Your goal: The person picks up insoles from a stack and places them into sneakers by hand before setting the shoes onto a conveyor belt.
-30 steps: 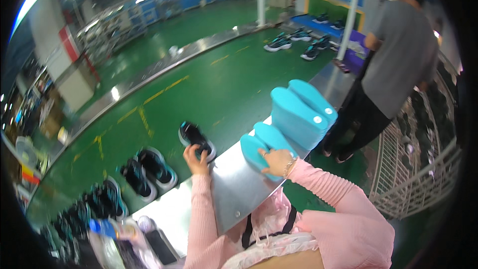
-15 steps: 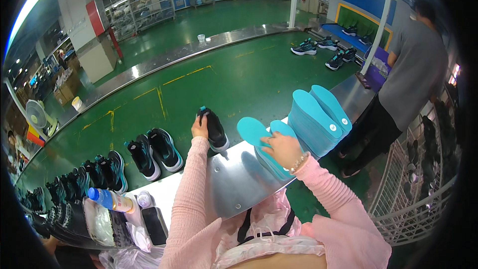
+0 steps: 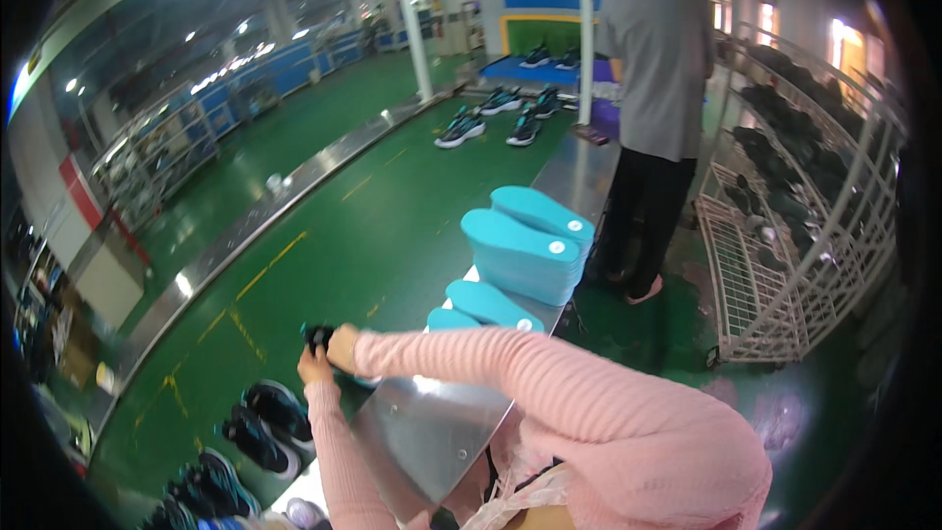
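Head view: left hand (image 3: 315,369) grasps black shoe (image 3: 318,336), left of centre, lower half. Right hand (image 3: 342,347) meets it; whether it grips, cannot tell. Turquoise insoles (image 3: 522,273) stand just right of centre. Firm left hold would probably steady the shoe.

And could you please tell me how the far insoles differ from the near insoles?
The far insoles stand in taller stacks; the near insoles form lower ones. The right sleeve partly hides the near insoles but leaves the far insoles uncovered. Both are turquoise and similarly shaped.
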Demonstrator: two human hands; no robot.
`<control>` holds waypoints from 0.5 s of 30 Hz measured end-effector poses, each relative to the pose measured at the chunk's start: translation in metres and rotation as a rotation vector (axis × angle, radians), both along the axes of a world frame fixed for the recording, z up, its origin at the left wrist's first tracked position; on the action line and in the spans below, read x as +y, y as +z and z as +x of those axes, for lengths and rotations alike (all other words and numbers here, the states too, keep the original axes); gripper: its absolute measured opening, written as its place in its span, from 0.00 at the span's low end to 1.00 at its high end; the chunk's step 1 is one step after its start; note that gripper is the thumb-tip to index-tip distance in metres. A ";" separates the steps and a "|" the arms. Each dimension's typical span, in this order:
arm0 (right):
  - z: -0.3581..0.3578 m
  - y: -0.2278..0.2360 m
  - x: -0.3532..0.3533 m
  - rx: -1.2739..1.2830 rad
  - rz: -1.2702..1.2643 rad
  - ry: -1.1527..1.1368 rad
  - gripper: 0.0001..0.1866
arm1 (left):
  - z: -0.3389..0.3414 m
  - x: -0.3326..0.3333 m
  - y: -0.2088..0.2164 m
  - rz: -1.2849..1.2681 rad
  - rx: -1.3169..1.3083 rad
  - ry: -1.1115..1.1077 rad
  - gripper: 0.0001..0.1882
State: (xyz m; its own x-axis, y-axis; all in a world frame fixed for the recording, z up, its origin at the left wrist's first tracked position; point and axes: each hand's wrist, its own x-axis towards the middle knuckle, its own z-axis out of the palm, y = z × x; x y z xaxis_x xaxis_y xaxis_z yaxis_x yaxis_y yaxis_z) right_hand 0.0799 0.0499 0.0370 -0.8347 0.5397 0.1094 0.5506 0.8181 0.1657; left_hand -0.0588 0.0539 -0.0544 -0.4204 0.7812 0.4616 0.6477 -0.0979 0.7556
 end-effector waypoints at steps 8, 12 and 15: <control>-0.042 -0.033 0.015 0.252 -0.463 -0.408 0.11 | -0.014 -0.016 -0.008 -0.039 -0.075 -0.088 0.11; -0.055 -0.063 0.035 0.319 -0.590 -0.464 0.17 | 0.008 -0.031 0.009 -0.025 -0.105 -0.124 0.13; -0.058 -0.086 0.049 0.236 -0.466 -0.377 0.17 | 0.022 -0.034 0.015 -0.007 -0.166 -0.174 0.14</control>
